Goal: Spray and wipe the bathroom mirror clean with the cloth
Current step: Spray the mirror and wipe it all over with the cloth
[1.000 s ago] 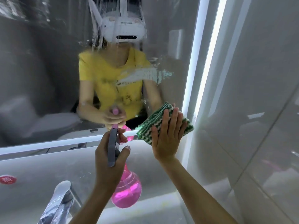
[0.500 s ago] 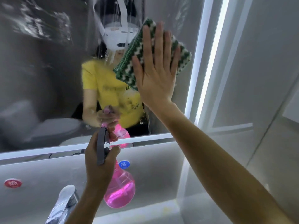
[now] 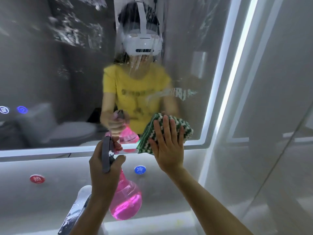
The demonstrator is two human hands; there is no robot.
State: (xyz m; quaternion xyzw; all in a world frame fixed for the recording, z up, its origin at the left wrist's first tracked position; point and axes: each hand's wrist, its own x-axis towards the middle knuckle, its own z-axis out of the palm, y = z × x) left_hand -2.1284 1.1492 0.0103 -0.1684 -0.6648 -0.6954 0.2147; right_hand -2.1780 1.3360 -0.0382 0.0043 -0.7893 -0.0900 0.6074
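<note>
Fills most of the view: bathroom mirror, lit along its lower and right edges, streaked with wet smears high on the left and a short foamy band near the right middle, so judged only partly wiped. Reflects a person in a yellow top wearing a white headset.

Below the lower edge, pale wall panel with a red sticker and a blue sticker, likely marking the two water lines for the chrome tap beneath.

Next, pink spray bottle, held upright in front of the panel, nozzle toward the glass, probably kept ready for another spray. Left hand curled round its neck and grey trigger, gripping firmly.

Then green-and-white cloth, folded thick and pressed flat against the mirror's lower right corner, overhanging the bottom edge a little. Right hand spread over it, fingers straight, palm pushing, presumably to keep even pressure across the pad.

Hands near each other yet apart, not touching.
</note>
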